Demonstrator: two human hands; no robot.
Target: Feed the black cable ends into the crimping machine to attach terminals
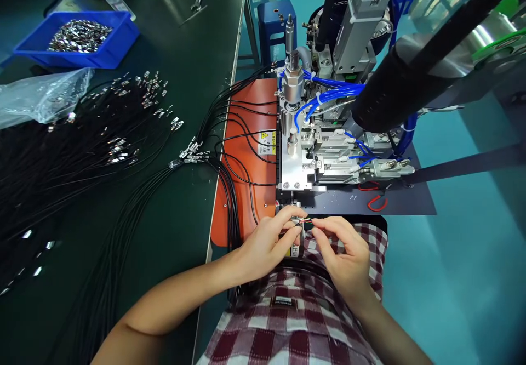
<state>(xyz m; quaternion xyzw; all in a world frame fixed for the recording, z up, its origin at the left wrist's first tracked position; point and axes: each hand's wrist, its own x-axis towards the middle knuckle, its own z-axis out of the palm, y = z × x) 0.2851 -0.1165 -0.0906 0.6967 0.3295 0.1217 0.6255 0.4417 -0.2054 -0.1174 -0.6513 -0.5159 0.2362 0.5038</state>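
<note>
As my left hand (269,241) and right hand (345,252) pinch opposite ends, the thin coloured wire strands (304,221) stretch straight between them.

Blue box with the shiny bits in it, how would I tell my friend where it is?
Start at the long dark green table left of the grey machine and look to its far left part. Beyond the spread of black cables and the crumpled clear bag sits the blue box. It is the only open bin there, heaped with small silvery metal pieces.
</note>
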